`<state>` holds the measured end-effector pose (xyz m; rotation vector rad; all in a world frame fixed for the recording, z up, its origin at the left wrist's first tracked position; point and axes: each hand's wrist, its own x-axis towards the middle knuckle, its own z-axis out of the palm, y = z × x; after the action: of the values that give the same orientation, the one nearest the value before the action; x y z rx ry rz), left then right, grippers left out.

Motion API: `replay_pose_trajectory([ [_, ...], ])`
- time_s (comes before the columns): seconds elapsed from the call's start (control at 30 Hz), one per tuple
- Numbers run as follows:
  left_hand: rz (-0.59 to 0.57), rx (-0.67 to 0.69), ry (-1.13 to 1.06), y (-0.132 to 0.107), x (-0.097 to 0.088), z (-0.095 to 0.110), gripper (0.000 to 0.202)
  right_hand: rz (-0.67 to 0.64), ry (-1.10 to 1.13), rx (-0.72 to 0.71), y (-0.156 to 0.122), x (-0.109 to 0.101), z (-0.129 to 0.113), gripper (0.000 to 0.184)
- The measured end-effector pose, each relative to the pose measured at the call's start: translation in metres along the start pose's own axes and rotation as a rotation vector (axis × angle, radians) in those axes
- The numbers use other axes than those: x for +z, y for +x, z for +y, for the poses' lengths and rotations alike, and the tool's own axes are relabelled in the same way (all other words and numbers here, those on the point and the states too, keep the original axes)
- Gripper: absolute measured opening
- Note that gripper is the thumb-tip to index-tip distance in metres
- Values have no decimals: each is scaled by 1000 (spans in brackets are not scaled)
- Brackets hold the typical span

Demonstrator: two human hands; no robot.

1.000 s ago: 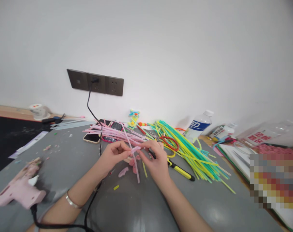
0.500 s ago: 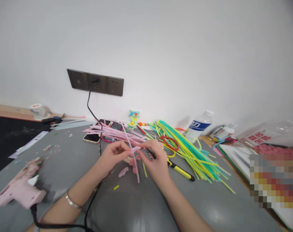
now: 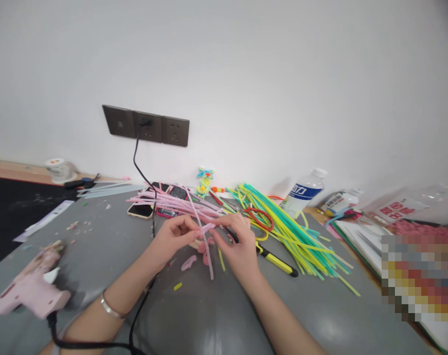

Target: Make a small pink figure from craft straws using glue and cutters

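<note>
My left hand (image 3: 172, 240) and my right hand (image 3: 239, 246) meet over the grey table (image 3: 209, 315), both pinching one thin pink strip (image 3: 206, 228) between fingertips. The strip's long end hangs down toward the table. Small pink cut pieces (image 3: 190, 262) lie just under my hands. A pile of pink strips (image 3: 172, 203) lies behind my left hand. Yellow and green strips (image 3: 294, 231) spread to the right of my right hand.
A pink glue gun (image 3: 27, 288) with a black cord (image 3: 142, 167) plugged into the wall socket lies at the left. Phones (image 3: 140, 211), a yellow-handled tool (image 3: 278, 261), a red loop (image 3: 259, 217), a water bottle (image 3: 301, 192) and books (image 3: 360, 236) surround the work area.
</note>
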<state>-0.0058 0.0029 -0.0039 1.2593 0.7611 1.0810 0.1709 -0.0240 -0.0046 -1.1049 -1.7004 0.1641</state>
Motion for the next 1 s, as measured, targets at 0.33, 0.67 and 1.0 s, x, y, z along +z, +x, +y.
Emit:
replay_pose_trajectory([
  [0.33, 15, -12, 3, 0, 2, 2, 27, -1, -18, 2, 0, -1, 1, 5],
  [0.67, -4, -14, -23, 0, 1, 1, 24, 0, -4, 1, -1, 0, 1, 9],
  [1.0, -11, -5, -25, 1, -1, -2, 22, 1, 5, -2, 0, 0, 0, 8],
])
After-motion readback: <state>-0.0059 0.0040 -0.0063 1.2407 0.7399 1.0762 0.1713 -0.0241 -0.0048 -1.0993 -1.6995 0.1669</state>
